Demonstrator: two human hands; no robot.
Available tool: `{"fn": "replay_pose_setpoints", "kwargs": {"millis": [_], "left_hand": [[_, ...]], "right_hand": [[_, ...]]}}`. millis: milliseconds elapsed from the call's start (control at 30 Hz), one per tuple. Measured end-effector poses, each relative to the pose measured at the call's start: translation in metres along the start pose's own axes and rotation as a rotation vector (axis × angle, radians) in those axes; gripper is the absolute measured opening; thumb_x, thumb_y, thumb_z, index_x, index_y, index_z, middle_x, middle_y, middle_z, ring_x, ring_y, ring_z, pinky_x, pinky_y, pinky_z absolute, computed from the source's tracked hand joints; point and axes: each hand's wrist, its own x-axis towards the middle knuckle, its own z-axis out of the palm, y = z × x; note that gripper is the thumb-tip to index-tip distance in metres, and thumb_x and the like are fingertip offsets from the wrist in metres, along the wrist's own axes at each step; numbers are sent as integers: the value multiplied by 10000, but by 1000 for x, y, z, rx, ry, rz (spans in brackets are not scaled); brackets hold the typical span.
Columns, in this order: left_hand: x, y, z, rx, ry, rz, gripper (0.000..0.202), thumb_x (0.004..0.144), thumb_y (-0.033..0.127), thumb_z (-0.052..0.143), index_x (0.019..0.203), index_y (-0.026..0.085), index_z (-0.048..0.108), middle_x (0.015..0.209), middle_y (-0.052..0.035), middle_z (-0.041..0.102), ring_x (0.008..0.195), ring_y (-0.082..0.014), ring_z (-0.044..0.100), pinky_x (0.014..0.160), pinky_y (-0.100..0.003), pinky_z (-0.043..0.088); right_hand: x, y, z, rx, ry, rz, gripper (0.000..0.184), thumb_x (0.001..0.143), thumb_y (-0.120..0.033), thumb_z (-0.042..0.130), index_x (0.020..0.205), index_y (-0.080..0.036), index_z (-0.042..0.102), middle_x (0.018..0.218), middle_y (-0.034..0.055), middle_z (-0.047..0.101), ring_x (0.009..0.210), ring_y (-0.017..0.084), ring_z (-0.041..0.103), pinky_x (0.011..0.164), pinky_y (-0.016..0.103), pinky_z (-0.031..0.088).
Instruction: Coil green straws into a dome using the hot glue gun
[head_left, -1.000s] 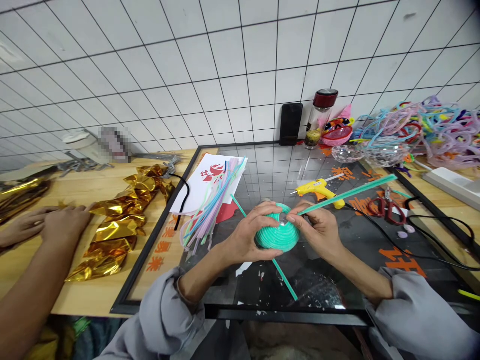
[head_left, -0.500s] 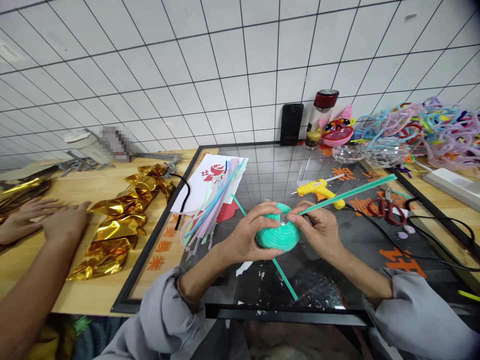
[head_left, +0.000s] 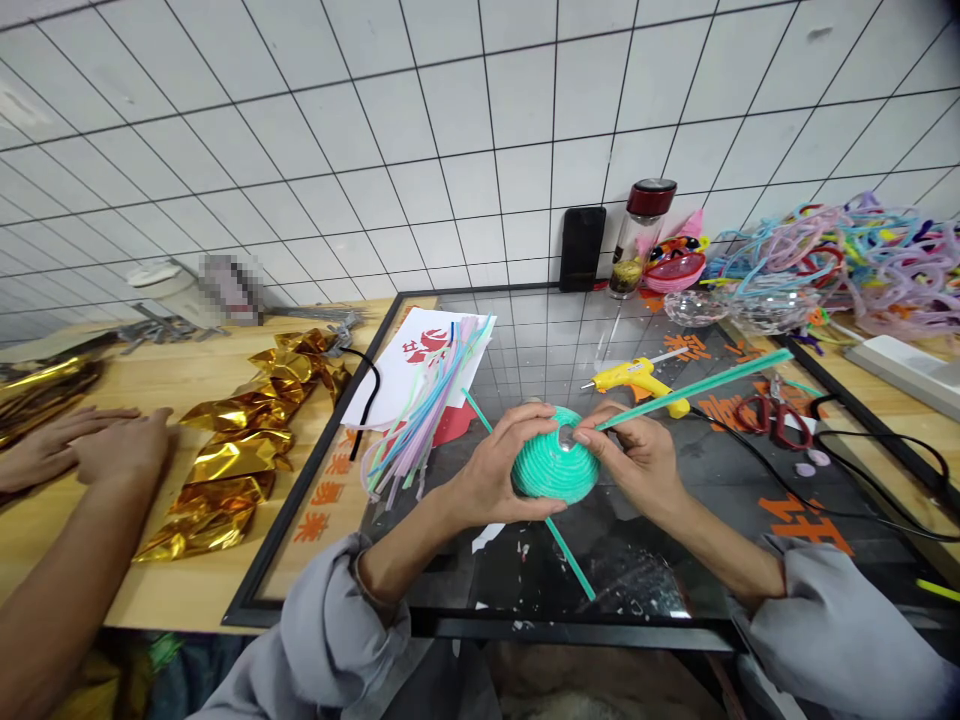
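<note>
A ball wrapped in rows of green pipe cleaner [head_left: 559, 470] is held up over the dark glass panel, a small clear gap showing at its top. My left hand [head_left: 501, 462] is closed around its left side, thumb below and fingers above. At the gap's right edge, my right hand [head_left: 634, 450] pinches a green pipe cleaner [head_left: 705, 387] whose long free end points up to the right. Another green pipe cleaner [head_left: 571, 562] lies on the panel, partly hidden behind the ball.
A yellow glue gun [head_left: 637, 382] lies beyond my right hand, red-handled scissors [head_left: 776, 418] farther right. Left are a bundle of pastel pipe cleaners [head_left: 424, 420], crumpled gold foil [head_left: 232, 455] and another person's hands [head_left: 124, 445]. A bottle [head_left: 641, 235] and phone [head_left: 583, 248] stand behind.
My left fingers have lifted slightly from the gap at the ball's top, showing more of it. The other person's hands have shifted slightly left. The ball stays in place.
</note>
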Motion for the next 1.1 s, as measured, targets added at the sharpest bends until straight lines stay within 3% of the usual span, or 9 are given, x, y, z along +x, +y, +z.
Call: {"fn": "replay_pose_setpoints", "kwargs": {"millis": [200, 667, 933, 1100], "left_hand": [[2, 2, -1, 7, -5, -3, 793, 721, 379, 856, 1381, 237, 439, 1354, -174, 534, 1285, -339, 567, 1065, -550, 507], [1, -2, 0, -11, 37, 67, 723, 736, 373, 857, 1328, 245, 463, 1351, -169, 534, 1299, -305, 567, 1089, -553, 498], [0, -4, 1, -143, 41, 22, 700, 728, 353, 868, 1265, 241, 434, 1340, -175, 578, 1328, -320, 559, 1119, -587, 448], [1, -4, -9, -45, -12, -26, 681, 725, 408, 864, 1244, 261, 449, 1363, -169, 594, 1364, -348, 518, 1151, -631, 378]], "right_hand": [[-1, 1, 1, -7, 0, 19, 156, 878, -292, 691, 745, -219, 725, 664, 1, 692, 599, 141, 607, 559, 269, 483], [0, -1, 0, -4, -10, -5, 118, 870, -217, 696, 755, -217, 724, 668, -11, 686, 596, 130, 608, 560, 254, 468], [-2, 4, 0, -3, -13, -1, 104, 871, -197, 694, 773, -216, 724, 678, -15, 678, 607, 125, 596, 562, 251, 460], [-2, 2, 0, 7, -23, -2, 103, 874, -195, 695, 776, -213, 724, 687, -18, 685, 601, 115, 590, 564, 243, 467]]}}
